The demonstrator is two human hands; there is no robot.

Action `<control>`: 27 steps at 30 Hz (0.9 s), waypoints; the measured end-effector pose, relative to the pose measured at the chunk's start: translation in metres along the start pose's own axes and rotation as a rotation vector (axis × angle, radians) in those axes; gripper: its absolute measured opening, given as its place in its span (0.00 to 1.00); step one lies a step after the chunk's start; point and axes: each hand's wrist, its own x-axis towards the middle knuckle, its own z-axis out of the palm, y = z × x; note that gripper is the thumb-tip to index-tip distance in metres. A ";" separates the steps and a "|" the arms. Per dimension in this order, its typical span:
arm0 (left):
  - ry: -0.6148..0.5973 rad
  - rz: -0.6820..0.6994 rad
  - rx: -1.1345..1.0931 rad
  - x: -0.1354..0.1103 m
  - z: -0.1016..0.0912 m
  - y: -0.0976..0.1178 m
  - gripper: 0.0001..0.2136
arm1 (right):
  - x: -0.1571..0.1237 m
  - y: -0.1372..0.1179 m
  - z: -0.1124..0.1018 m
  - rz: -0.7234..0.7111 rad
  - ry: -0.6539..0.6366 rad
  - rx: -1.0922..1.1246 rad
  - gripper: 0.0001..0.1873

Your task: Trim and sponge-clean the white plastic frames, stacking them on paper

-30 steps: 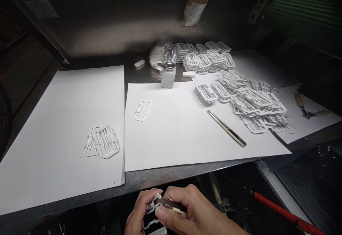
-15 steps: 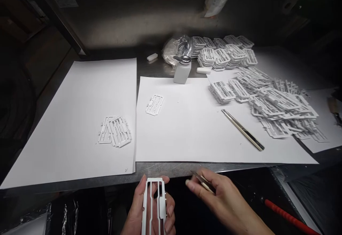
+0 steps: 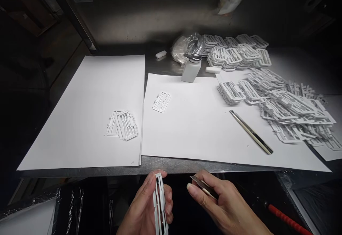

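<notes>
My left hand (image 3: 145,208) holds a white plastic frame part (image 3: 159,206) upright and edge-on, below the bench's front edge. My right hand (image 3: 217,201) is closed on a small blade tool (image 3: 201,185), its tip pointing left toward the frame with a gap between them. On the left paper sheet (image 3: 88,96) lies a small stack of the same frames (image 3: 123,124). A single frame (image 3: 161,101) lies on the middle sheet (image 3: 203,128).
A long metal knife (image 3: 251,132) lies on the middle sheet. Heaps of white frames (image 3: 283,103) cover the right and back. A white dispenser bottle (image 3: 190,68) and plastic bag (image 3: 187,46) stand at the back. A red-handled tool (image 3: 290,220) lies at lower right.
My hands have come apart: the right one with the blade moved off the frame. The left hand turned the frame from flat-on to edge-on. The view shifted left.
</notes>
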 end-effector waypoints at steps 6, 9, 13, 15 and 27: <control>0.072 0.145 -0.002 0.002 -0.005 0.011 0.18 | 0.019 -0.021 -0.001 -0.077 0.042 -0.105 0.18; 0.129 0.270 -0.070 -0.004 -0.009 0.030 0.15 | 0.049 -0.060 0.006 -0.134 0.086 -0.222 0.14; 0.267 0.455 -0.117 -0.017 -0.016 0.053 0.15 | 0.105 -0.118 0.028 -0.207 0.184 -0.388 0.21; 0.309 0.493 -0.120 -0.021 -0.021 0.060 0.13 | 0.131 -0.133 0.037 -0.172 0.193 -0.404 0.17; 0.452 0.528 0.016 -0.013 -0.016 0.093 0.11 | 0.129 -0.117 0.002 -0.086 -0.181 0.211 0.16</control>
